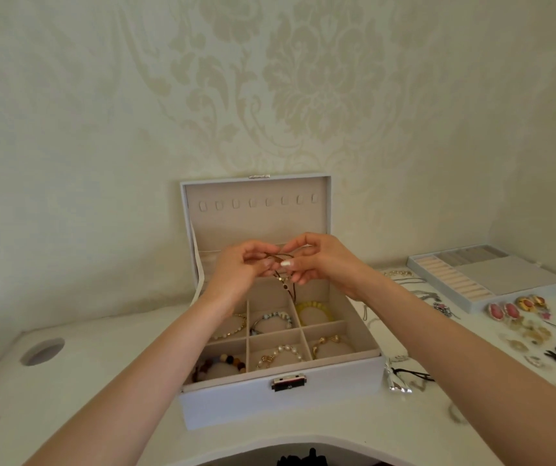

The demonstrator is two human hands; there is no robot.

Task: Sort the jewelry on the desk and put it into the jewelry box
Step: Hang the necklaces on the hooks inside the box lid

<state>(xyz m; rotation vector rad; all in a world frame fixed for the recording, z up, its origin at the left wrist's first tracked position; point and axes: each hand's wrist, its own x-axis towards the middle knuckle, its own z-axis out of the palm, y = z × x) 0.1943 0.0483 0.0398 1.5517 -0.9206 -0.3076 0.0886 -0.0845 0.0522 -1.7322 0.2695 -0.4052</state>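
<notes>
Cream damask wallpaper (269, 79) backs the white tabletop (101, 381). Left grip (239, 264) and right grip (316, 260) both pinch a thin gold bangle (281, 255) with dangling dark cord (289, 290) above the open white compartmented jewelry box (236, 401). That loose cord may snag a divider (248, 331) or tangle with stored bracelets (281, 353).

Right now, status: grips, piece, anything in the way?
Left grip, right grip both pinch cord bracelet above open jewelry box. Six visible compartments already hold bracelets. Path down unobstructed.

Jewelry box (280, 403) sits left of tray (553, 284) on desk (78, 391).
</notes>
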